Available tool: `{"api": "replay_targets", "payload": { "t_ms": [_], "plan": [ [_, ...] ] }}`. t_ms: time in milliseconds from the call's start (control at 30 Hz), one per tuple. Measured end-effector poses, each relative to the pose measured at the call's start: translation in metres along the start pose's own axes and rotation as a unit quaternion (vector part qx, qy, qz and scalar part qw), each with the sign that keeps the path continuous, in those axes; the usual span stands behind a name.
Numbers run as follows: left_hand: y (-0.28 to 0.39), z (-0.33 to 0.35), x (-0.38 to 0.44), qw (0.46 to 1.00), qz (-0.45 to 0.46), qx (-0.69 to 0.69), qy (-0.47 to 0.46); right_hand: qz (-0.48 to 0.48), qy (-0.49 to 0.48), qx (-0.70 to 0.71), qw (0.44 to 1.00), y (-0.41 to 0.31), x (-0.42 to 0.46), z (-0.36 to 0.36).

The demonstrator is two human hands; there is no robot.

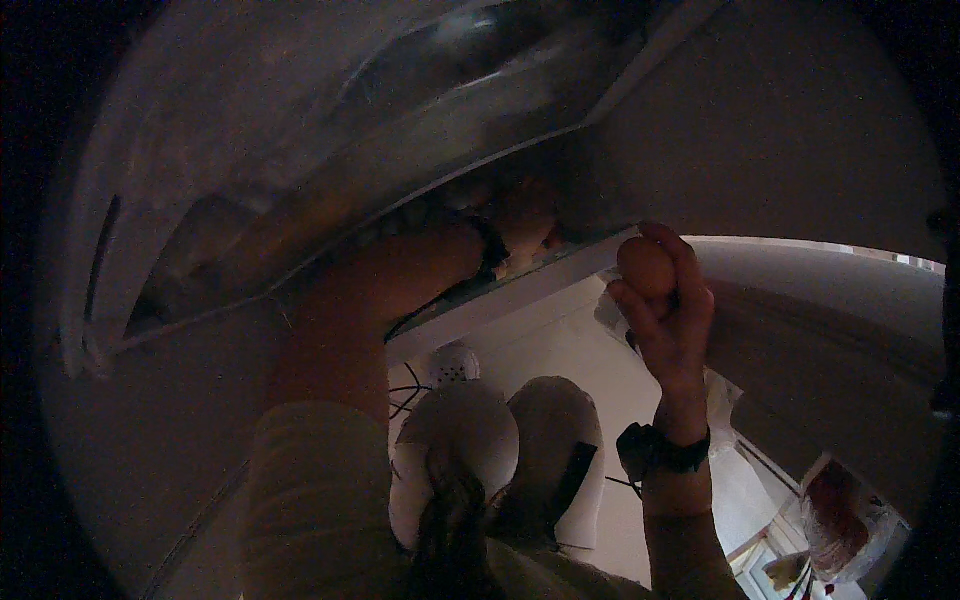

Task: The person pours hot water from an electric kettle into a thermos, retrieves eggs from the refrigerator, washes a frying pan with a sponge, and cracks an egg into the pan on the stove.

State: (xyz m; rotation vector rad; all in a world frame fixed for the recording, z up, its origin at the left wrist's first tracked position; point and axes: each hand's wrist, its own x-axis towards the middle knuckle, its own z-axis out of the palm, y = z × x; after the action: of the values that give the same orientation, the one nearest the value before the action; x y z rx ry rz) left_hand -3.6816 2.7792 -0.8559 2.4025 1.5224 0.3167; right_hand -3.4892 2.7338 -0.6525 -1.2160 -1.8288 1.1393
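Observation:
My right hand holds a brown egg-shaped object, which looks like an egg, between thumb and fingers. It is at the right end of a pale ledge, perhaps the front of a drawer or shelf. My left hand reaches past that ledge into a dark recess, under the edge of a translucent sheet or panel. Deep shadow hides its fingers, and whether they grip anything cannot be made out. Some small pale things lie by the left wrist, too dim to name. Dark bands circle both wrists.
Dark flat walls rise at the left and the right. My knees are bent below the ledge. On the floor are a white perforated object and black cables. A clear plastic bag with dark red contents shows at lower right.

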Motion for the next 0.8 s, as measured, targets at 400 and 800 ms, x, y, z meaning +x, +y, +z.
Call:
{"api": "replay_targets", "payload": {
  "t_ms": [400, 800],
  "plan": [
    [0.010, -0.061, 0.006, 0.934, -0.033, -0.345, -0.088, 0.056, 0.022, 0.069, 0.996, 0.022, -0.001, 0.000],
    [0.068, -0.123, -0.056, 0.671, -0.262, -0.692, -0.040, 0.008, -0.195, 0.302, 0.933, 0.054, -0.011, 0.020]
  ]
}}
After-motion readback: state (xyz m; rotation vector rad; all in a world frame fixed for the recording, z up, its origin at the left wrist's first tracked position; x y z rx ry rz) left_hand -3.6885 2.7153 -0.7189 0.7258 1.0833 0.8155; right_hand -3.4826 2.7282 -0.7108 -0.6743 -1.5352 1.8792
